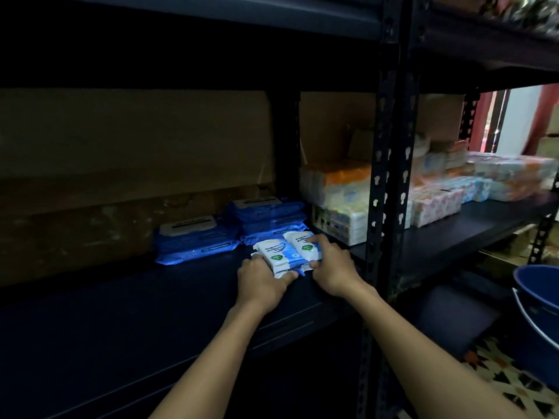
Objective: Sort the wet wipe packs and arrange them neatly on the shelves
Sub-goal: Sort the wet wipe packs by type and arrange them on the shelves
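Note:
Two small white antibacterial wipe packs lie side by side on the dark shelf (127,300), the left pack (273,255) and the right pack (302,244). My left hand (261,281) grips the left pack at its near end. My right hand (331,267) holds the right pack from its right side, fingers curled over the top. Behind them sit larger blue wipe packs: one (193,240) lying alone at the left and a stack (267,217) of several at the right.
Brown cardboard (133,140) lines the shelf back. Black perforated uprights (390,182) split the bays. Stacked tissue packs (338,198) and more colourful packs (484,182) fill the right shelf. A blue bucket (541,300) stands on the patterned floor at the right.

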